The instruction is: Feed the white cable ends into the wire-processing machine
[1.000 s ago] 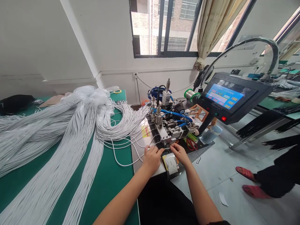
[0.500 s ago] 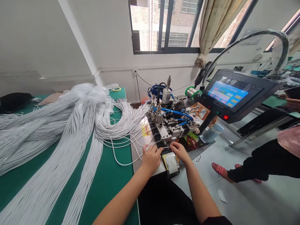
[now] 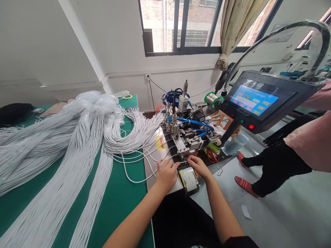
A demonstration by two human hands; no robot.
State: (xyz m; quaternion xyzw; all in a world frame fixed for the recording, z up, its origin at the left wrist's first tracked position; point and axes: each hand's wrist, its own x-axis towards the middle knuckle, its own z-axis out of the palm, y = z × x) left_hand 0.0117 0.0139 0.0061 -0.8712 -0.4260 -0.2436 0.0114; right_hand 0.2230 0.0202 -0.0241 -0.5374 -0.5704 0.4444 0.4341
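My left hand point(image 3: 167, 175) is closed on a white cable point(image 3: 139, 182) at the front of a small bench machine point(image 3: 186, 137). From there the cable loops back leftward over the green table. My right hand point(image 3: 198, 166) pinches at the machine's front edge, just right of the left fingertips. A short white stretch of the cable shows between the two hands; its very end is hidden by my right fingers. Below them sits a grey-white labelled box point(image 3: 189, 179). A large bundle of white cables point(image 3: 131, 134) lies left of the machine.
More white cables point(image 3: 51, 172) and clear plastic wrap point(image 3: 90, 101) cover the green table point(image 3: 126, 203). A touchscreen point(image 3: 254, 98) stands at the right on a post, near a solder wire spool point(image 3: 211, 99). A person in pink slippers point(image 3: 244, 183) stands at the right.
The person at the right has stepped further into view. The camera has shifted slightly. Both my hands stay at nearly the same place by the machine.
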